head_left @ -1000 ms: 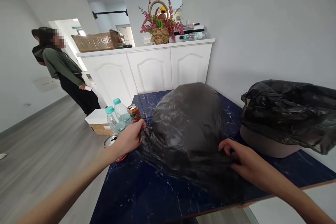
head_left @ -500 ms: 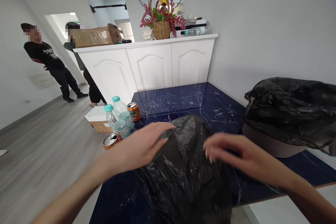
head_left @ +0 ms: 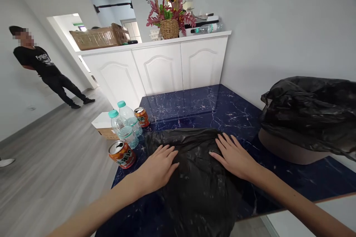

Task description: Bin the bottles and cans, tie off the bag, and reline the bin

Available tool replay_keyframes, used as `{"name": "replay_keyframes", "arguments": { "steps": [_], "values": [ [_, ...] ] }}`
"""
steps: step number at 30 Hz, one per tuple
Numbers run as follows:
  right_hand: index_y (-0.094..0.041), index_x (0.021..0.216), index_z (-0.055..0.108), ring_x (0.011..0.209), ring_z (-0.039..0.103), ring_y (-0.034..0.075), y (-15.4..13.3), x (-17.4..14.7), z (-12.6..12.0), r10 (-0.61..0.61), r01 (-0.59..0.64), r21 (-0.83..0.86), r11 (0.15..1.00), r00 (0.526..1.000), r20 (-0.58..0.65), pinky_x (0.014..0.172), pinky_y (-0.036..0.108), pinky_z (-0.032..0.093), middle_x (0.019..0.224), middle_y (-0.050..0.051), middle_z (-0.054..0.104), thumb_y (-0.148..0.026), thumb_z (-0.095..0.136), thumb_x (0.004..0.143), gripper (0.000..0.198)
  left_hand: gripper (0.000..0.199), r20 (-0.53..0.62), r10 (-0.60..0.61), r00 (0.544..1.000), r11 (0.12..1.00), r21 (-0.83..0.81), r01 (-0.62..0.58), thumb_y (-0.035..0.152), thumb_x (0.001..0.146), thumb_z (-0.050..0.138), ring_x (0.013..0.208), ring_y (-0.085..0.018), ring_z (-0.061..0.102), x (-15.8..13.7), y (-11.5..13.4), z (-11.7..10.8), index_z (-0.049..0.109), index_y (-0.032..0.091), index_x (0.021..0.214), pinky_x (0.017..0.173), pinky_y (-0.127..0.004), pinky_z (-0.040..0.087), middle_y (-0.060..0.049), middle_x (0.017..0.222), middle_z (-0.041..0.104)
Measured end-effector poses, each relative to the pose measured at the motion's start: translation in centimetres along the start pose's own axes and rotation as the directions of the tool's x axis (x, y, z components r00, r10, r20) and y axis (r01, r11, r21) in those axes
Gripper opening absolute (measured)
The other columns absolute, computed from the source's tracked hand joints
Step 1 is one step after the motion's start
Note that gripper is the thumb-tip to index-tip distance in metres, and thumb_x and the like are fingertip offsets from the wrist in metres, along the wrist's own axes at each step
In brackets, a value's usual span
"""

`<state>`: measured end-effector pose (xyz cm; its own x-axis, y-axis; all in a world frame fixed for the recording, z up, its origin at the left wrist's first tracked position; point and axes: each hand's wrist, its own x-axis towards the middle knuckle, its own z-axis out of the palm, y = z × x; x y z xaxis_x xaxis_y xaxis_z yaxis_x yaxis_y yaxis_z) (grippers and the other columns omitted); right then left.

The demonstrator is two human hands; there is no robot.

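Observation:
A black plastic bag [head_left: 197,181] is spread over the dark blue marbled tabletop [head_left: 183,109], its near end hanging past the table's front edge. My left hand [head_left: 161,168] rests on the bag's left side, fingers stretched forward and thumb out to the right. On the right side my right hand [head_left: 230,155] lies flat with its fingers spread, fingertips near the bag's far edge. Neither hand grips anything. Left of my left hand stands an orange drink can [head_left: 122,154], with two clear plastic bottles [head_left: 125,127] and another orange can [head_left: 142,117] behind it.
To the right stands a bin [head_left: 289,150] with a black liner [head_left: 308,111] folded over its rim. A white cabinet [head_left: 158,66] holding a flower basket [head_left: 169,29] and a cardboard box [head_left: 96,38] is beyond the table. A person [head_left: 46,64] stands far left.
Both hands have come down onto the bag, which now lies flatter and wider at its far end. One of the two people at the back is now mostly out of sight.

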<state>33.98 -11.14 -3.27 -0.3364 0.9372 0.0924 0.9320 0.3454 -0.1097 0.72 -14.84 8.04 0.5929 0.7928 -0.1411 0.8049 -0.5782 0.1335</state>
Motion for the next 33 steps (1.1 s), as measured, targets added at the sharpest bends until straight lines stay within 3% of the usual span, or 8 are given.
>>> {"name": "replay_keyframes", "arguments": {
  "steps": [6,10,13,15,19,24,28,33],
  "values": [
    [0.000,0.161,0.051,0.162,0.032,0.045,0.8,-3.1,1.7,0.052,-0.062,-0.077,0.995,0.990,-0.129,0.132,0.065,0.026,0.169,0.026,0.041,-0.076,0.014,0.105,0.101,0.077,-0.089,0.002,0.996,0.999,-0.049,-0.006,0.065,0.111,0.034,0.167,-0.038,0.015,3.9,0.7,5.0,0.029,0.018,0.172,0.134,-0.067,0.020,-0.015,0.179,0.023],
    [-0.019,0.170,0.041,0.159,0.037,0.047,1.5,-5.8,1.5,0.059,-0.051,0.040,0.998,0.970,-0.237,0.125,0.076,0.033,0.172,0.018,0.041,-0.070,0.028,0.108,0.081,0.065,-0.215,-0.121,0.969,0.991,0.032,0.131,0.047,0.112,0.046,0.165,-0.043,0.022,4.3,-1.3,5.5,0.044,0.009,0.164,0.133,-0.070,0.022,-0.024,0.175,0.032],
    [-0.027,0.173,0.032,0.162,0.029,0.046,1.5,-7.8,-0.3,0.007,0.014,0.091,0.996,0.974,-0.225,0.127,0.074,0.033,0.178,0.011,0.028,-0.066,0.041,0.108,0.077,0.046,-0.345,0.021,0.938,0.998,-0.049,-0.040,0.029,0.112,0.042,0.162,-0.034,0.038,1.4,-1.1,3.9,0.054,0.019,0.156,0.134,-0.063,0.029,-0.017,0.168,0.049],
    [-0.034,0.175,0.021,0.164,0.025,0.041,1.5,-9.1,-1.5,-0.090,0.102,0.114,0.988,0.990,-0.111,0.128,0.068,0.036,0.181,0.005,0.020,-0.065,0.046,0.108,0.078,0.050,-0.275,0.198,0.941,0.949,-0.188,-0.255,0.031,0.111,0.049,0.160,-0.027,0.042,-1.4,0.0,3.0,0.048,0.030,0.161,0.133,-0.054,0.036,-0.010,0.167,0.052],
    [-0.043,0.174,0.003,0.164,0.024,0.040,1.7,-11.2,-2.1,-0.163,0.154,0.133,0.979,0.985,0.057,0.125,0.067,0.042,0.181,0.000,0.014,-0.064,0.049,0.107,0.084,0.122,0.049,0.416,0.908,0.877,-0.284,-0.387,0.049,0.084,0.085,0.166,-0.040,0.022,-5.5,2.6,4.1,0.008,0.028,0.176,0.135,-0.063,0.023,-0.012,0.179,0.027],
    [-0.043,0.174,0.004,0.162,0.029,0.044,1.7,-13.2,-1.5,-0.138,0.132,0.120,0.984,0.989,0.044,0.122,0.069,0.045,0.180,0.002,0.015,-0.071,0.057,0.101,0.095,0.099,0.049,0.350,0.935,0.918,-0.218,-0.332,0.016,0.087,0.067,0.164,-0.040,0.028,-6.7,3.3,7.4,0.024,0.037,0.174,0.134,-0.069,0.020,-0.004,0.176,0.034],
    [-0.040,0.175,0.012,0.158,0.039,0.048,2.2,-14.6,-2.5,-0.232,0.229,0.155,0.961,0.973,0.006,0.120,0.071,0.046,0.177,0.008,0.030,-0.079,0.069,0.089,0.111,0.056,-0.122,0.193,0.974,0.859,-0.458,-0.228,0.019,0.094,0.054,0.135,-0.033,0.068,-8.3,2.1,6.6,0.065,0.033,0.148,0.115,-0.044,0.057,-0.007,0.143,0.074],
    [-0.040,0.153,0.062,0.137,0.064,0.039,3.0,-13.8,-3.5,-0.168,0.180,0.245,0.953,0.983,-0.069,0.106,0.059,0.055,0.153,0.009,0.066,-0.052,0.062,0.104,0.050,0.041,-0.251,-0.320,0.913,0.793,-0.598,0.114,0.050,0.105,0.046,0.089,-0.028,0.076,-7.6,0.4,3.0,0.076,0.022,0.109,0.074,-0.032,0.064,-0.005,0.089,0.080]
  ]
}}
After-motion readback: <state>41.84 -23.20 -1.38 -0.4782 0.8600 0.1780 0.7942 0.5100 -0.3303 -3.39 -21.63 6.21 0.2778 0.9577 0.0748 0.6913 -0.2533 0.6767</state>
